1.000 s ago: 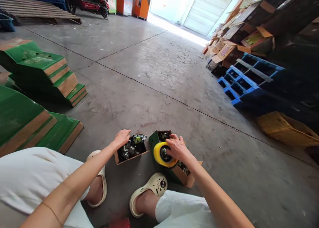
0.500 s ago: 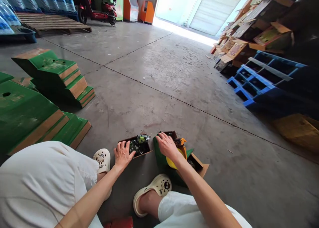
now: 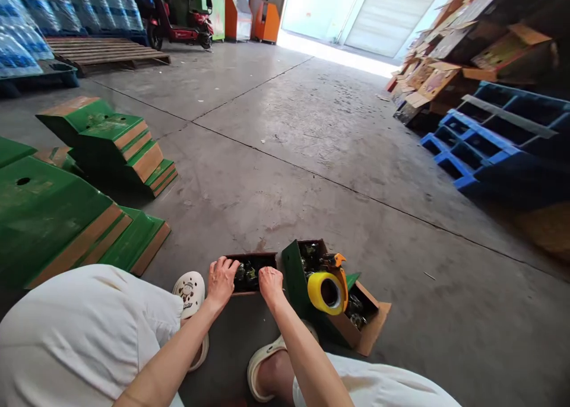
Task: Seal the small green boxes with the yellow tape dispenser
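Note:
A small dark-walled cardboard box (image 3: 246, 293) lies on the floor between my feet, with several dark items in shiny clear wrapping (image 3: 247, 274) inside. My left hand (image 3: 222, 281) is curled over its left end, gripping it. Over the right end, my right hand (image 3: 270, 282) is closed, its fingertips down in the box; what they hold is hidden. Just right stands a larger green box (image 3: 292, 272), holding similar wrapped items. A yellow tape roll (image 3: 321, 292) on an orange tape dispenser (image 3: 341, 274) rests on the green box.
Stacked green boxes (image 3: 111, 128) stand on the left. Blue pallets (image 3: 472, 140) and heaped cartons (image 3: 427, 86) line the right. Farther off are wrapped water bottles (image 3: 89, 9), a wooden pallet (image 3: 107, 50) and a red scooter (image 3: 182, 33). My pale clogs (image 3: 190, 294) flank the small box.
My right hand has moved left from the green box to the small box's right end and closed. The shiny green-wrapped item no longer sticks up there. The view has shifted slightly.

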Motion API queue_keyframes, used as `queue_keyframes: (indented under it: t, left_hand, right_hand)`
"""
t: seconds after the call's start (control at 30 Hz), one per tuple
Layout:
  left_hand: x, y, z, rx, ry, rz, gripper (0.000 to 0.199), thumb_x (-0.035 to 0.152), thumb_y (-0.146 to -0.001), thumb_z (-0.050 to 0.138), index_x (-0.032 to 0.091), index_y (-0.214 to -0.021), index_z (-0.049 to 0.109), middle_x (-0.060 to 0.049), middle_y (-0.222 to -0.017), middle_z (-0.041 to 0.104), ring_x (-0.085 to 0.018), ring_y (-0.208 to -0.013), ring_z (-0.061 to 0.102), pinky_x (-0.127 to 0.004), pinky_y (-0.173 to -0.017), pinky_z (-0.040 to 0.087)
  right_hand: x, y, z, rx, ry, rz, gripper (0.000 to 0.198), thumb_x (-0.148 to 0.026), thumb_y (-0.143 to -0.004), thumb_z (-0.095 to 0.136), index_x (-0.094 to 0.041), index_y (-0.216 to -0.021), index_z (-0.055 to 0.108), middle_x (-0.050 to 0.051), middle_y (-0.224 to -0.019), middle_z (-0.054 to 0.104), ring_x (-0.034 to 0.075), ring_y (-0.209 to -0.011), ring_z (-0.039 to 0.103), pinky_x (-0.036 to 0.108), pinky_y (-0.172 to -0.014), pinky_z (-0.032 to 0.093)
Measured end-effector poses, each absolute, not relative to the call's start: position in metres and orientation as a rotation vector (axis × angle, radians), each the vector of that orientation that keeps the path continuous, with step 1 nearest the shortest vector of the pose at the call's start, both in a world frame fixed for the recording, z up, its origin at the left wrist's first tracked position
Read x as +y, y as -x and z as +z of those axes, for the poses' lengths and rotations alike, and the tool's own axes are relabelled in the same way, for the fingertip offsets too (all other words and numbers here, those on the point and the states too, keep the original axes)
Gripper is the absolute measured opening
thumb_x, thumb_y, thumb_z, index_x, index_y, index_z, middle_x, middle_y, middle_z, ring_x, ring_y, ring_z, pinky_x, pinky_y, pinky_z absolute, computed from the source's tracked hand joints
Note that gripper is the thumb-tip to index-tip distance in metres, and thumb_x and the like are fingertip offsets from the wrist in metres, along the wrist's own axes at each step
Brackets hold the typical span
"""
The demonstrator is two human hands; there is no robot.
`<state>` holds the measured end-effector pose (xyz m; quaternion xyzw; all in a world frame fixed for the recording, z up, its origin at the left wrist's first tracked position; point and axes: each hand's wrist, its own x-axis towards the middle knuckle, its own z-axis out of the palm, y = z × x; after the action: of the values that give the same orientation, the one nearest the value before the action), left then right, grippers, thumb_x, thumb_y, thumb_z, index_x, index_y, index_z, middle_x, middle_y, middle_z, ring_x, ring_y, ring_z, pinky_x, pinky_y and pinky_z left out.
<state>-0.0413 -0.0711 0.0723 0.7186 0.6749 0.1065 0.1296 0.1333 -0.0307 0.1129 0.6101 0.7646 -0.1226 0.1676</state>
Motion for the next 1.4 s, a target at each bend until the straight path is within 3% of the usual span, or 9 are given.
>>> queue_keyframes:
  t: [0.1,0.2,0.3,0.47,0.7,0.87,1.07,1.2,1.4]
  left_hand:
    - [-0.073,0.042,0.076,1.97,-2.131,0.289,0.049,0.0,-0.087,0.052,0.023,-0.125,0.073,-0.01,-0.128,0.075,-0.033,-0.137,0.05,-0.049,-0.114,0.036]
    - [-0.079,0.038,0.079,1.959,-2.155,0.298,0.045,0.007,-0.087,0.056,0.02,-0.127,0.071,-0.013,-0.133,0.073,-0.033,-0.139,0.05,-0.05,-0.115,0.034]
    - [-0.085,0.035,0.081,1.899,-2.17,0.225,0.045,0.018,-0.093,0.057,0.022,-0.136,0.069,-0.014,-0.137,0.072,-0.033,-0.132,0.056,-0.053,-0.115,0.033]
    - [-0.09,0.043,0.07,1.687,-2.173,-0.097,0.03,0.031,-0.095,0.061,0.035,-0.12,0.078,-0.005,-0.133,0.073,-0.032,-0.125,0.06,-0.066,-0.121,0.021]
    - [-0.094,0.038,0.058,1.622,-2.199,-0.255,0.038,0.015,-0.097,0.053,0.033,-0.117,0.08,-0.009,-0.137,0.071,-0.031,-0.128,0.059,-0.073,-0.119,0.029]
    - [-0.083,0.035,0.071,1.646,-2.168,-0.097,0.048,0.011,-0.1,0.047,0.035,-0.13,0.075,-0.007,-0.147,0.066,-0.029,-0.129,0.064,-0.083,-0.123,0.005]
    - [-0.088,0.023,0.062,1.847,-2.131,0.115,0.048,0.019,-0.105,0.043,0.031,-0.143,0.069,-0.012,-0.155,0.063,-0.033,-0.145,0.055,-0.078,-0.126,-0.007]
    - [-0.079,0.023,0.057,1.771,-2.065,0.006,0.046,0.022,-0.105,0.044,0.032,-0.142,0.069,-0.011,-0.154,0.064,-0.033,-0.143,0.057,-0.082,-0.124,-0.005]
    - [-0.071,0.035,0.069,1.728,-2.097,0.106,0.048,0.012,-0.098,0.051,0.031,-0.136,0.072,-0.011,-0.151,0.066,-0.032,-0.143,0.055,-0.077,-0.128,0.0]
  right_hand:
    - [-0.032,-0.14,0.12,2.144,-1.808,-0.366,0.029,-0.002,-0.092,0.06,-0.012,-0.116,0.074,0.023,-0.123,0.072,0.026,-0.107,0.074,0.029,-0.081,0.055]
    - [-0.04,-0.135,0.121,2.184,-1.838,-0.425,0.029,-0.02,-0.101,0.057,-0.023,-0.125,0.072,0.016,-0.147,0.062,0.027,-0.129,0.063,0.033,-0.092,0.055]
    - [-0.049,-0.122,0.12,2.238,-1.714,-0.623,0.022,-0.033,-0.1,0.062,-0.025,-0.115,0.077,0.01,-0.135,0.07,0.028,-0.125,0.066,0.044,-0.102,0.053]
    - [-0.059,-0.118,0.114,2.067,-1.869,-0.7,0.022,-0.02,-0.099,0.059,-0.017,-0.112,0.077,0.014,-0.119,0.075,0.027,-0.111,0.074,0.042,-0.092,0.058]
    - [-0.076,-0.131,0.115,2.065,-1.921,-0.746,0.028,-0.016,-0.103,0.051,-0.015,-0.112,0.077,0.014,-0.129,0.071,0.028,-0.115,0.075,0.042,-0.097,0.058]
    - [-0.068,-0.141,0.121,2.112,-1.898,-0.78,0.026,-0.016,-0.1,0.057,-0.015,-0.116,0.076,0.017,-0.127,0.072,0.029,-0.11,0.077,0.04,-0.095,0.06]
    - [-0.063,-0.138,0.108,2.173,-1.89,-0.758,0.051,-0.043,-0.109,0.048,-0.016,-0.151,0.059,0.023,-0.164,0.049,0.039,-0.155,0.041,0.052,-0.115,0.047]
    - [-0.059,-0.133,0.099,2.094,-1.872,-0.795,0.065,-0.057,-0.108,0.046,-0.022,-0.163,0.047,0.02,-0.166,0.048,0.041,-0.159,0.033,0.06,-0.121,0.036]
    - [-0.05,-0.126,0.098,2.039,-1.891,-0.777,0.063,-0.052,-0.105,0.053,-0.022,-0.161,0.05,0.02,-0.17,0.043,0.045,-0.161,0.028,0.062,-0.118,0.039]
